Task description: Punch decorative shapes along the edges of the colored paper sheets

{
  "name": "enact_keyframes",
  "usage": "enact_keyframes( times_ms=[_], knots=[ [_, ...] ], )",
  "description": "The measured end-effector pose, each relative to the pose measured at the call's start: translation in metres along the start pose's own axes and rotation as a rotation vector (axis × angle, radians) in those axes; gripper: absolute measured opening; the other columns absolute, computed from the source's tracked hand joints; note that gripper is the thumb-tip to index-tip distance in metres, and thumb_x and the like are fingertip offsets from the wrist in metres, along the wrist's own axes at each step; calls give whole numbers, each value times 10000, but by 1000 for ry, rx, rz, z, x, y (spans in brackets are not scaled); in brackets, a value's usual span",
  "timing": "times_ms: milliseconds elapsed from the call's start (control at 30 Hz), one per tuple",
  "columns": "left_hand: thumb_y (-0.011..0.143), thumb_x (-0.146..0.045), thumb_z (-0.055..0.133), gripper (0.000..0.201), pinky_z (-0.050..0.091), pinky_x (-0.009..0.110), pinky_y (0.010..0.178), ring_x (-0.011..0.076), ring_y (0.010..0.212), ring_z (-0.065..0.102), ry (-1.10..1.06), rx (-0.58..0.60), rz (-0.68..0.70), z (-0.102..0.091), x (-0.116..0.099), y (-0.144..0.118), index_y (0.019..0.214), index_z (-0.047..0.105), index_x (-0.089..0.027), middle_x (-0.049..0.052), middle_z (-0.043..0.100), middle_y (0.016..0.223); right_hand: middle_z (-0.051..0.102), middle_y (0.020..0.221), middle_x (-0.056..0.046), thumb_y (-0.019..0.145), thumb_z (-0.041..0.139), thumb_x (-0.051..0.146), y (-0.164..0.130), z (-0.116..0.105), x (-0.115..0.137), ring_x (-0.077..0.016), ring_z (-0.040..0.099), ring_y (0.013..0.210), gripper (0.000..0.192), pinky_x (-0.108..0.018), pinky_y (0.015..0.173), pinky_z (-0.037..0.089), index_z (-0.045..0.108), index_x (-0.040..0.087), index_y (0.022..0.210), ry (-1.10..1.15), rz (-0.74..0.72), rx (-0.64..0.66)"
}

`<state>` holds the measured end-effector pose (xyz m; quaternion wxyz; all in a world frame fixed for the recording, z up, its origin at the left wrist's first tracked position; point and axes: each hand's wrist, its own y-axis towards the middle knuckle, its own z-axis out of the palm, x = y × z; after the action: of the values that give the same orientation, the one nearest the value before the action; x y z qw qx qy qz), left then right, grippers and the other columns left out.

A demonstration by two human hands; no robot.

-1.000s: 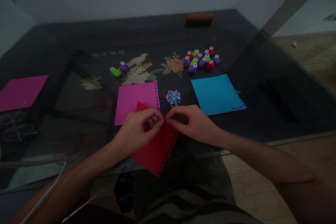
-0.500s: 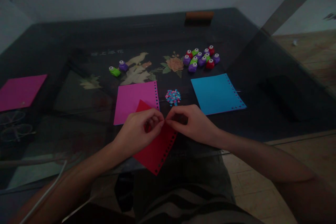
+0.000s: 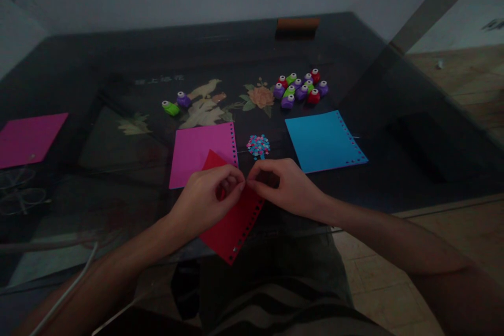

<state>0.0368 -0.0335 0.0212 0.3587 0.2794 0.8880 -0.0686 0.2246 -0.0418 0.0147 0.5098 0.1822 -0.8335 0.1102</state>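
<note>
A red sheet of paper [image 3: 230, 231], with small holes punched along its right edge, lies tilted under my hands, its lower corner past the table's front edge. My left hand [image 3: 210, 194] is closed over the sheet, thumb and forefinger pinched at its upper edge. Tip to tip with it, my right hand [image 3: 281, 184] pinches the same edge, covering the sheet's right corner. Behind the red sheet lies a pink sheet [image 3: 200, 144], partly overlapped. Just beyond my fingertips sits a round pile of tiny pink, blue and white paper cutouts [image 3: 259, 146].
On the right lies a blue punched sheet [image 3: 321, 142]. Several craft punches [image 3: 301, 89] cluster behind it; a green punch [image 3: 170, 108] and a purple punch [image 3: 183, 100] stand left. Another pink sheet [image 3: 31, 139] is far left. A white cable [image 3: 74, 283] crosses the lower left.
The whole view has shifted slightly. Both hands keep their pinch at the red sheet's edge, and the sheet's lower corner has tilted a little.
</note>
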Motion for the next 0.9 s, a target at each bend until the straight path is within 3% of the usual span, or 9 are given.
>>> enact_keyframes(
  times_ms=[300, 600, 900],
  knots=[
    [811, -153, 518, 80, 438, 188, 541, 96, 578, 587, 41, -24, 32, 2, 1, -1, 814, 597, -169, -27, 625, 651, 572, 622, 32, 766, 544, 121, 1, 1, -2, -79, 504, 561, 80, -200, 523, 365, 613, 147, 735, 87, 19, 0],
    [844, -168, 509, 88, 442, 182, 545, 95, 559, 597, 229, -144, 205, 7, 4, -6, 843, 596, -177, -24, 660, 674, 534, 596, 35, 769, 557, 147, 0, 1, -2, -86, 481, 555, 75, -210, 512, 360, 582, 150, 698, 220, 79, -4],
    [860, -181, 516, 108, 462, 186, 563, 96, 567, 618, 256, -197, 262, 7, 4, -8, 830, 619, -192, -22, 684, 682, 516, 595, 44, 748, 583, 147, -1, 1, -2, -80, 458, 552, 65, -206, 504, 349, 564, 150, 687, 393, 111, 5]
  ],
)
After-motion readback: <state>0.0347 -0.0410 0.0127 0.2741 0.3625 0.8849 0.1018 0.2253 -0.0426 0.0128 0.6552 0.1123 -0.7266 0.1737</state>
